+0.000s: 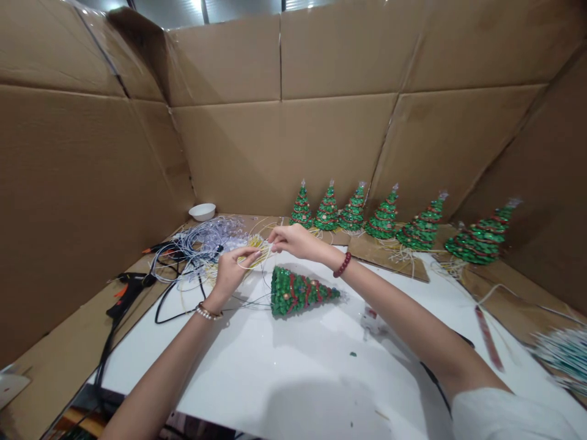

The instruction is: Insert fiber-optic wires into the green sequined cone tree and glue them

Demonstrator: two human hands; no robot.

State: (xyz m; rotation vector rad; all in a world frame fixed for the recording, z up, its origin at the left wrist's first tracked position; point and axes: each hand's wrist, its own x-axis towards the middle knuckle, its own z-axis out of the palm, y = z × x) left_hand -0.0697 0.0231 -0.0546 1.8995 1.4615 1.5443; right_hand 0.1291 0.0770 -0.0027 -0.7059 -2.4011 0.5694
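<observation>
1 head-worn camera looks forward and down, near the white tabletop (238,366), toward a cardboard wall (316,140).

Left fingers (249,251) and right fingers (279,237) pinch wire (252,266) beside a tree (297,294)

White bowl (202,212) near cardboard walls (284,146), black glue gun (132,293) at left, red strip (488,338) at right

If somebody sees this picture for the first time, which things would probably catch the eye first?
Probably the six green decorated trees standing in a row before the cardboard wall, right of centre. Then the similar tree lying on its side on the white tabletop, tip to the right. Near its wide end, the left hand and right hand pinch pale, thin strands.
</observation>
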